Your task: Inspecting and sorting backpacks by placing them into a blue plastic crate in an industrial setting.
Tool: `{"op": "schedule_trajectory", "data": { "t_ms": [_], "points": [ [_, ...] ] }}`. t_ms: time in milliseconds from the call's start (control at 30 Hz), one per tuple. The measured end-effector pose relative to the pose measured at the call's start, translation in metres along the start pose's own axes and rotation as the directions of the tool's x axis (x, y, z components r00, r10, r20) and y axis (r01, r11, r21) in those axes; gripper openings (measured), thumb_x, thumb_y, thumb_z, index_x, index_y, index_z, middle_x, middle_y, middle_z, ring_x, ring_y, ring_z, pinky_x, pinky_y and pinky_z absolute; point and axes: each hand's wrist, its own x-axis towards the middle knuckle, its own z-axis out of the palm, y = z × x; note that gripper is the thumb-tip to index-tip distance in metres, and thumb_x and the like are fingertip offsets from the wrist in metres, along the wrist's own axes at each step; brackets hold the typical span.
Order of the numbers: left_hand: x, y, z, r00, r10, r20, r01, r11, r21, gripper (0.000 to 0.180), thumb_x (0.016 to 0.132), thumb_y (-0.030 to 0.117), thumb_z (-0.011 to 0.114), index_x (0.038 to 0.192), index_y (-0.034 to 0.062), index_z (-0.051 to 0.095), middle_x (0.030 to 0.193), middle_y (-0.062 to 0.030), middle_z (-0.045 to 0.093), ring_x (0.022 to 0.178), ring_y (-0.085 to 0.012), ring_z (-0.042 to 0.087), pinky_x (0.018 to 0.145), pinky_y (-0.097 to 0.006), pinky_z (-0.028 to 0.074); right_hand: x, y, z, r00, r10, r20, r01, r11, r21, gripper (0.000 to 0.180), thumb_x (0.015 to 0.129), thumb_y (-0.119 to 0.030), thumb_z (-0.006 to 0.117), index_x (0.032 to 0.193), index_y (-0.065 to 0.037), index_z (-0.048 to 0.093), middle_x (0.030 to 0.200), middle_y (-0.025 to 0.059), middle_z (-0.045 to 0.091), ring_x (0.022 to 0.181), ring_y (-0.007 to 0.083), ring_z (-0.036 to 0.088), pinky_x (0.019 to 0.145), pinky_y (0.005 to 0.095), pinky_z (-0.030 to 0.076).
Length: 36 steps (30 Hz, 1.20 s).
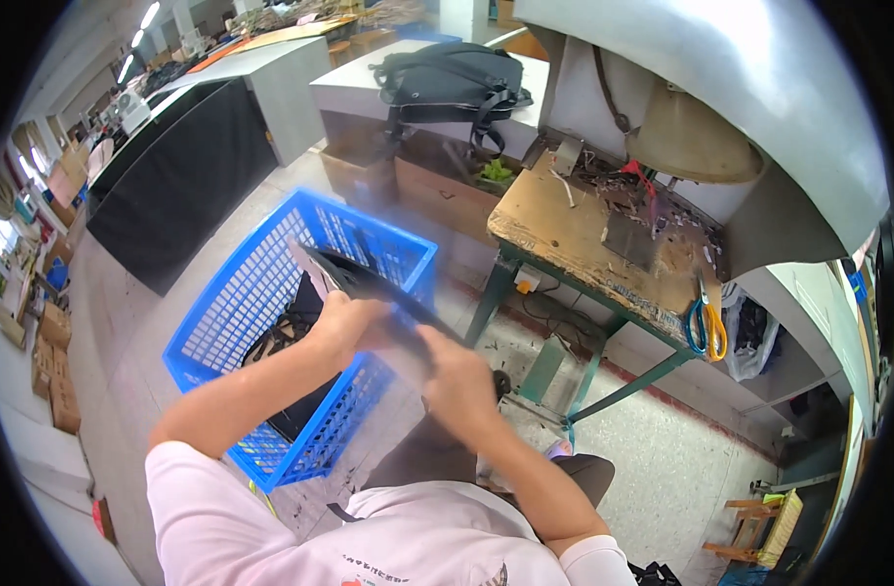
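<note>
Both hands are raised over the near right side of a blue plastic crate (234,266). Between them is a dark, flat, bendy piece (383,290) with a pale edge, smeared by motion; I cannot make out its kind. My left hand (347,327) is closed on its near left part, thumb toward the pale edge. My right hand (458,383) grips its right end, close to my lap. Inside the crate lie black flat pieces (298,415) and a heap of dark strips, partly hidden by my left forearm.
At the right stands a worn worktable (554,220) with scraps, blue-and-yellow scissors (706,330) and a metal hood (696,137) above. A black backpack (452,78) lies on a white counter behind cardboard boxes (437,190). A small wooden stool (759,532) stands at lower right.
</note>
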Motion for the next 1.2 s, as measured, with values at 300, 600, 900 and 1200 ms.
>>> {"op": "schedule_trajectory", "data": {
  "t_ms": [300,600,900,1200],
  "points": [
    [0.097,-0.001,-0.069,0.822,0.533,0.200,-0.544,0.839,-0.002,0.049,0.072,0.025,0.069,0.109,-0.0016,0.050,0.100,-0.0079,0.058,0.092,-0.0154,0.053,0.082,-0.028,0.041,-0.012,0.078,-0.116,0.928,0.361,0.094,-0.292,0.545,0.786,0.033,0.066,0.001,0.066,0.098,0.000,0.061,0.076,-0.0015,0.061,0.066,0.0050,0.054,0.059,0.0193,0.044],
    [0.099,0.032,0.030,0.762,0.527,0.377,-0.579,0.815,0.029,0.034,0.069,0.010,0.071,0.098,-0.0021,0.057,0.085,-0.0073,0.062,0.072,-0.0117,0.058,0.065,-0.024,0.048,-0.036,0.130,-0.153,0.764,0.582,-0.276,-0.139,0.567,0.812,0.031,0.070,-0.001,0.063,0.101,0.003,0.059,0.075,0.0005,0.060,0.056,0.0042,0.050,0.050,0.0188,0.041],
    [0.109,0.059,0.094,0.732,0.498,0.465,-0.635,0.745,0.203,0.028,0.066,0.008,0.071,0.089,-0.0030,0.060,0.076,-0.0078,0.062,0.065,-0.0121,0.059,0.062,-0.025,0.048,-0.069,0.158,-0.165,0.641,0.724,-0.254,-0.124,0.424,0.897,0.031,0.069,-0.003,0.067,0.099,0.002,0.059,0.083,0.0041,0.062,0.064,0.0081,0.055,0.056,0.0201,0.044],
    [0.122,0.072,0.123,0.705,0.525,0.477,-0.688,0.669,0.282,0.025,0.063,0.004,0.071,0.086,-0.0022,0.062,0.072,-0.0056,0.062,0.064,-0.0099,0.058,0.060,-0.024,0.047,-0.070,0.166,-0.167,0.593,0.759,-0.269,-0.100,0.401,0.910,0.031,0.070,0.000,0.065,0.099,0.003,0.058,0.089,0.0066,0.062,0.074,0.0130,0.059,0.067,0.0257,0.047]
  ]
}}
